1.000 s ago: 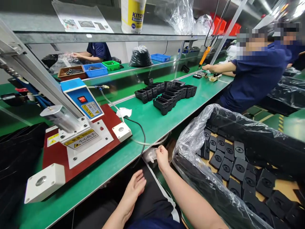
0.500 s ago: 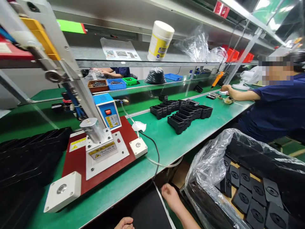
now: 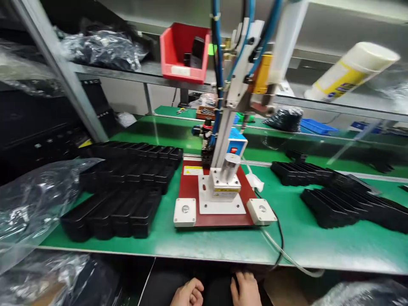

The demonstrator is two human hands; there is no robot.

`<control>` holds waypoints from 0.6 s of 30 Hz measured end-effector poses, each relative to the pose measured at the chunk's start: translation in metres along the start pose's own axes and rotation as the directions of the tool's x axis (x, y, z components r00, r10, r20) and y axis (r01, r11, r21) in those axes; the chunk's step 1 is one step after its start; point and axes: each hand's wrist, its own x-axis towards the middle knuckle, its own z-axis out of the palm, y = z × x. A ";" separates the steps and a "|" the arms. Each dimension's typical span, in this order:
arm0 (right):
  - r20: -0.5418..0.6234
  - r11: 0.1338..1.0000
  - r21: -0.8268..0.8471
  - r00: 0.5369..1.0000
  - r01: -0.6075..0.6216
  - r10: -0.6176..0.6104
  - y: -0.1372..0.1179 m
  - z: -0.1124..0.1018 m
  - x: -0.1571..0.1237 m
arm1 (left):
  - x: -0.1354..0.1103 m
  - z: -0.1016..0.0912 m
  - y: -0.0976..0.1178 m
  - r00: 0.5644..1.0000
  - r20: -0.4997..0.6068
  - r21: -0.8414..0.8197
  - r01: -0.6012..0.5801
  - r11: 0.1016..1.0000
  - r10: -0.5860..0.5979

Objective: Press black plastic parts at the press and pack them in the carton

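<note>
My left hand (image 3: 188, 292) rests low over my dark lap, in front of the bench edge. Its fingers are loosely curled together, and nothing shows in them. Beside it, my right hand (image 3: 247, 291) lies on my lap with the back up and the thumb apart from the fingers; I see nothing held. Straight ahead on the bench stands a press (image 3: 225, 182) with a metal cylinder, on a red base (image 3: 188, 191). White button boxes sit at its front corners, one on the left (image 3: 185, 211) and one on the right (image 3: 262, 211). Neither hand touches them.
Long black plastic housings (image 3: 123, 212) stand in rows left of the press; more black parts (image 3: 347, 206) lie right. A cable and clear hose (image 3: 293, 257) hang over the bench edge. Plastic-lined containers flank my lap. Above, the shelf holds a red bin (image 3: 185, 53) and white tub (image 3: 352, 72).
My view has swung left from the bin of flat black parts to face the press. My right hand has come from beside that bin to my lap.
</note>
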 end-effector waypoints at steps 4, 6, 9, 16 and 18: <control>0.245 0.979 -0.041 0.952 0.199 -0.183 -0.054 0.009 0.016 | -0.041 -0.034 0.019 0.992 -0.116 0.044 -0.047 0.998 0.052; 0.344 0.951 -0.052 0.899 0.306 -0.270 -0.077 0.010 0.021 | -0.067 -0.052 0.033 0.974 -0.178 0.150 -0.115 0.982 0.141; 0.452 0.892 -0.049 0.806 0.449 -0.381 -0.099 0.011 0.030 | -0.113 -0.092 0.049 0.859 -0.418 0.418 -0.108 0.902 0.296; 0.469 0.848 0.000 0.749 0.530 -0.468 -0.091 0.027 0.038 | -0.250 -0.257 -0.005 0.158 -0.987 0.129 0.732 0.669 0.017; 0.449 0.831 0.018 0.738 0.557 -0.504 -0.083 0.028 0.036 | -0.275 -0.287 -0.038 0.099 -0.986 0.002 0.809 0.587 -0.134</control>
